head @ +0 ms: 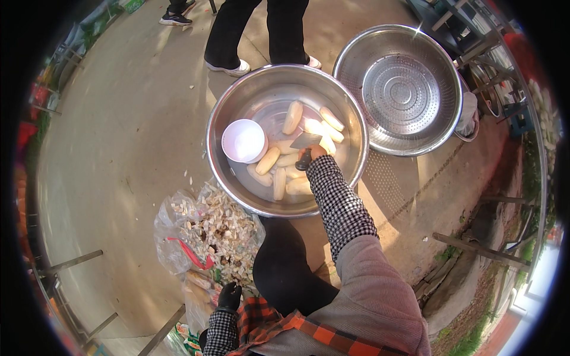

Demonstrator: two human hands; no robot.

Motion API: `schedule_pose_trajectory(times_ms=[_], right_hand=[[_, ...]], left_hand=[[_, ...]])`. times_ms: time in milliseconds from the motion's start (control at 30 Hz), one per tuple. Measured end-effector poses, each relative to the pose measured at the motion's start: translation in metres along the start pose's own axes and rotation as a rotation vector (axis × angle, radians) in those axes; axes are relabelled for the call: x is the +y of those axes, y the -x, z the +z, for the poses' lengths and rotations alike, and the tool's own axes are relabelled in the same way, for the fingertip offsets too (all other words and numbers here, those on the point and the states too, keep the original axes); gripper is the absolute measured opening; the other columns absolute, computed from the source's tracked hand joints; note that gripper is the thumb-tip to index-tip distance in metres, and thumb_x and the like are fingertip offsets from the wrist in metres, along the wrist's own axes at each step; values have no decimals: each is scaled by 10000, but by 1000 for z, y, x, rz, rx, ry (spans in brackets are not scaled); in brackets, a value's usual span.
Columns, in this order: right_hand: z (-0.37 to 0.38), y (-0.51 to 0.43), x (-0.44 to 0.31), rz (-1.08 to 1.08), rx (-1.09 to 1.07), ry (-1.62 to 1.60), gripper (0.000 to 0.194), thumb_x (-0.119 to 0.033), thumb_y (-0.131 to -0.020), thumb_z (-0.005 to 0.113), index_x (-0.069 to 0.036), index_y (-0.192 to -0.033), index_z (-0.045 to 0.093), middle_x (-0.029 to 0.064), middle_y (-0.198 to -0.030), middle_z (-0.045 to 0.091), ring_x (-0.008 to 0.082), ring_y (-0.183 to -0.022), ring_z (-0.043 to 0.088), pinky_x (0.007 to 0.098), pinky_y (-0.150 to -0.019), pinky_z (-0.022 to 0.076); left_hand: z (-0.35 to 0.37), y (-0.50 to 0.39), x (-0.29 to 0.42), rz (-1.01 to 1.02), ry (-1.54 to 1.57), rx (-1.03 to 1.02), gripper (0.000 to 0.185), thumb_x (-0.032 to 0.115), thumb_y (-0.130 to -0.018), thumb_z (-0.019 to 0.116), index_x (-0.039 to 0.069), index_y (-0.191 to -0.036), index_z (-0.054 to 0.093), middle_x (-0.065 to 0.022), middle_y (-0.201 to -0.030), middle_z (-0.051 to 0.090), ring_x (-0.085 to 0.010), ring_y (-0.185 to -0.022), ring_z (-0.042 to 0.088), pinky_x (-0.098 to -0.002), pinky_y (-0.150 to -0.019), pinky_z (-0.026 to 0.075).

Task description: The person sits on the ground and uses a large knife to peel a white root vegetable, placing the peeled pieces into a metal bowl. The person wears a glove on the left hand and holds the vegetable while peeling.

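Observation:
My right hand [318, 151] is shut on a knife [306, 140] with a wide metal blade and a dark handle. It is over a large stainless steel basin [217, 175], with the blade above pale peeled root sections [292, 117] that look like lotus root. Several more sections lie in the basin's lower half, beside a white plastic bowl [243, 141]. My left hand [230, 296], in a black glove, hangs low by a heap of pale peelings [229, 231] on a clear plastic bag [171, 249]. Its fingers are partly hidden, and whether it grips anything is unclear.
A perforated steel basin [354, 100] stands tilted against the first basin's right side. A person in black trousers [238, 31] stands just beyond; another shoe [176, 18] shows farther back. Long pale items in plastic [198, 293] lie near my left hand. A broken concrete edge [458, 276] runs along the right.

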State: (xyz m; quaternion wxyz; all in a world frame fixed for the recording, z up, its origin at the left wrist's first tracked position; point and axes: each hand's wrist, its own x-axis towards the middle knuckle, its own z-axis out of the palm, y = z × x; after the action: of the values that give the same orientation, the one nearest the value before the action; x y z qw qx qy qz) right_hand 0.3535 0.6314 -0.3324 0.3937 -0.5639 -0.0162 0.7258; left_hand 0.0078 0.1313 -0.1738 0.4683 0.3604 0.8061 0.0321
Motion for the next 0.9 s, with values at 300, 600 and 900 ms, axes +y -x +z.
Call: schedule_pose_trajectory(times_ms=[300,600,900], right_hand=[[28,36,-9,49,56,-162,137,-94,-1005,427,38,-1009,463,158,-752,579,259,-624,606,414,-541,545],[51,34,-35,74,102,-315,156,-146,-1027,448,-4,-1002,506,105,-762,574,192,-618,558,327,-577,518],[17,131,-52,-191,-132,-442,190,-256,-1052,524,-74,-1008,493,53,-810,568,113,-598,504,261,-551,469]], left_hand=[[-3,-1,2,-24,14,-9,490,362,-930,669,-3,-1257,665,-192,-1224,695,-289,-1083,693,-390,-938,540],[-4,0,-6,-45,12,-17,491,359,-937,674,-16,-1253,661,-197,-1219,693,-288,-1078,696,-388,-940,541],[-16,2,-25,78,13,126,519,441,-1028,518,-23,-1161,709,-204,-1064,741,-288,-968,727,-383,-934,533]])
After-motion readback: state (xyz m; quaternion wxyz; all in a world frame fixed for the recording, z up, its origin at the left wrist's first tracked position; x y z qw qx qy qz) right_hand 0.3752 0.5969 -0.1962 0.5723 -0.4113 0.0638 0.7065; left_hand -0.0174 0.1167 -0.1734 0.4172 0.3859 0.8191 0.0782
